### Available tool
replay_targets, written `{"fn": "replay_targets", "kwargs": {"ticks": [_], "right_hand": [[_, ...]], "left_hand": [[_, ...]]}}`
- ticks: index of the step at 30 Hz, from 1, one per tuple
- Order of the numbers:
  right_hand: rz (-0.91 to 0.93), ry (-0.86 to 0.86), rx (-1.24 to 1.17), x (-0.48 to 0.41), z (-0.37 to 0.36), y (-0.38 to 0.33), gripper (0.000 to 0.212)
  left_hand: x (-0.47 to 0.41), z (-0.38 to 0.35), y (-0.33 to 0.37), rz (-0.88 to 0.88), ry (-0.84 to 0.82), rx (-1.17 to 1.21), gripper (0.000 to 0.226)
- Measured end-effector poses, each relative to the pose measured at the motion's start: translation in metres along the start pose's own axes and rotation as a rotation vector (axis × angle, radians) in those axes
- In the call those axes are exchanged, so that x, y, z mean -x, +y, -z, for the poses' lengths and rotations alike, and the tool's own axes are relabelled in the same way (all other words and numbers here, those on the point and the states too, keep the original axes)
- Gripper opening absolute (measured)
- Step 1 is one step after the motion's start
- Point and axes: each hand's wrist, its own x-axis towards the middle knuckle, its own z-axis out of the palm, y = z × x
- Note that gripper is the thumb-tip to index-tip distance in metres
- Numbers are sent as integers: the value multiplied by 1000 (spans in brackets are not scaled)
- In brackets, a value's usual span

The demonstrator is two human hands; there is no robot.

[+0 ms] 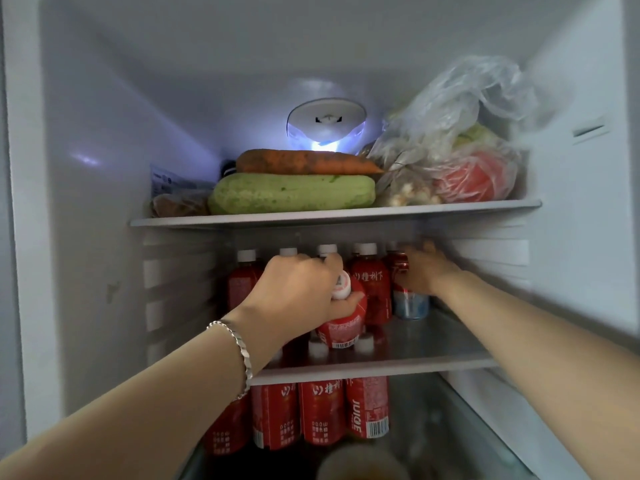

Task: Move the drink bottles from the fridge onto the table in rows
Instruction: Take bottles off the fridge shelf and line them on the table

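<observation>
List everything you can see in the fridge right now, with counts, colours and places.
carrot: one, orange, top shelf, on the marrow
marrow: one, pale green, top shelf
plastic bags: clear, count unclear, top shelf right
red bottles: about six, white caps, middle shelf
can: one, red and blue, middle shelf right
lower bottles: about four, red, shelf below
left hand: holding a tilted red bottle
right hand: around the can
</observation>
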Motion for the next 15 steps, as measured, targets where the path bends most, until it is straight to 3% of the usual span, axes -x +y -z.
{"fn": "replay_targets", "kwargs": {"ticks": [4,8,10,15], "right_hand": [[-37,198,-155,3,-18,-3,59],[-103,280,-178,18,-16,-3,92],[-122,282,-129,28,-9,-5,99],[-43,206,154,61,-9,-19,79]], "left_hand": [[0,2,1,-33,-11,35,45],[4,7,-2,-50,25,63,41],[6,6,-2,-70,56,76,40],[11,7,4,-140,29,44,39]]}}
